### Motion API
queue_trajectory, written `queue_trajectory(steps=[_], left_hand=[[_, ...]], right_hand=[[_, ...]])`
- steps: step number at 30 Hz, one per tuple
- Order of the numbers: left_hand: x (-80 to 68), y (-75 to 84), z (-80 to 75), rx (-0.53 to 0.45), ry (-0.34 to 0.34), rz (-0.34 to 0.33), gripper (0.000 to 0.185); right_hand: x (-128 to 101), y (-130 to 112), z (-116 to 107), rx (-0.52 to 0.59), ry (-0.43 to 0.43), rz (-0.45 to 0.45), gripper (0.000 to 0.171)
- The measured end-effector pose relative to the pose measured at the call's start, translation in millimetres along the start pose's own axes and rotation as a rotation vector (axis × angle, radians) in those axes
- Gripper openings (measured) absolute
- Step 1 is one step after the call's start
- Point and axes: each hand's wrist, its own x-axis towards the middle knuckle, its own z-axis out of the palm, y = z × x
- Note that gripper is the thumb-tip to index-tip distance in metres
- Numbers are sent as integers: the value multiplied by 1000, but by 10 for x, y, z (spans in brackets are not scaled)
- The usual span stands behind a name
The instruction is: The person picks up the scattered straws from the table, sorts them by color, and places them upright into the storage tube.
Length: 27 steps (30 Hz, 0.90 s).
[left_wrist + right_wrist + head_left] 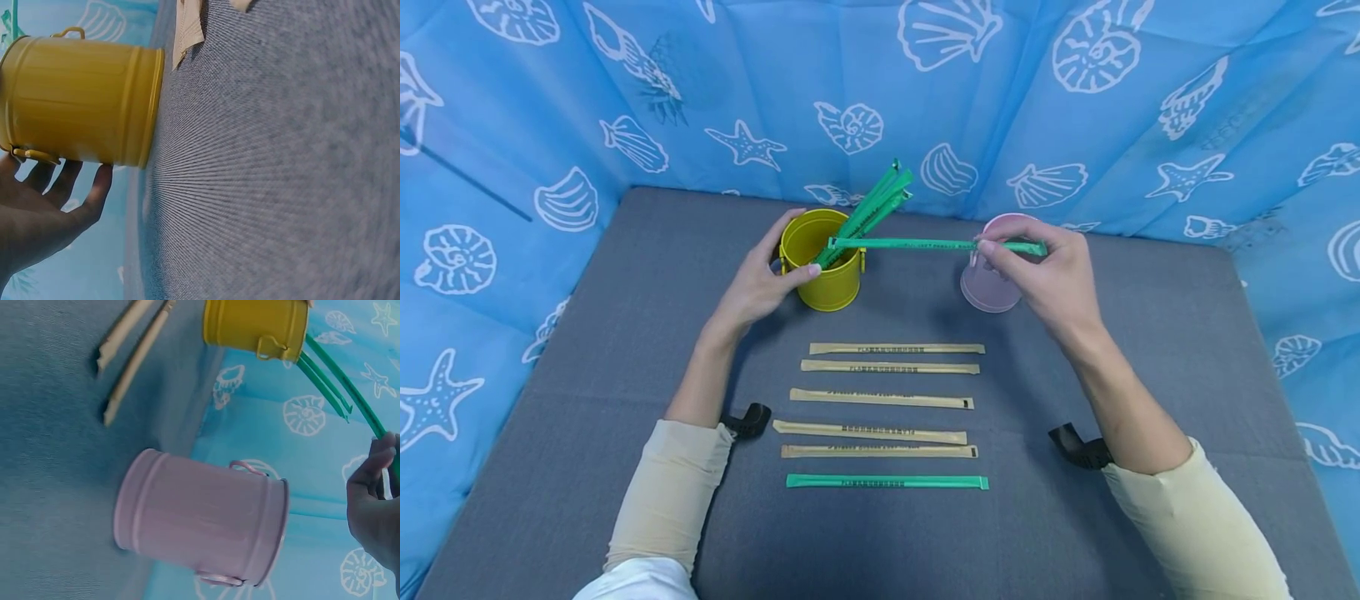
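Head view shows the right hand [1051, 271] pinching a green wrapped straw [925, 244] near its right end, held level above the grey mat [1150, 375], its left tip over the yellow bucket [822, 260]. The left hand [758, 286] curls round that bucket, thumb on its front side. More green straws [876, 204] stand inside it. The pink bucket [988, 287] stands near the mat's far edge, under the right hand.
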Motion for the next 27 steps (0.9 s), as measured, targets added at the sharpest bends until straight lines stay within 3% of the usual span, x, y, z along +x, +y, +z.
queue_trajectory(steps=[11, 15, 21, 27], left_hand=[[0, -23, -9, 9, 6, 1, 75], [-15, -26, -11, -1, 8, 4, 75], [-26, -20, -9, 2, 1, 12, 75], [-11, -3, -2, 4, -1, 11, 75]], right_hand=[[194, -95, 91, 21, -110, 80, 18], [242, -77, 193, 112, -87, 101, 18], [308, -41, 363, 342, -18, 92, 20], [354, -25, 485, 409, 13, 48, 18]])
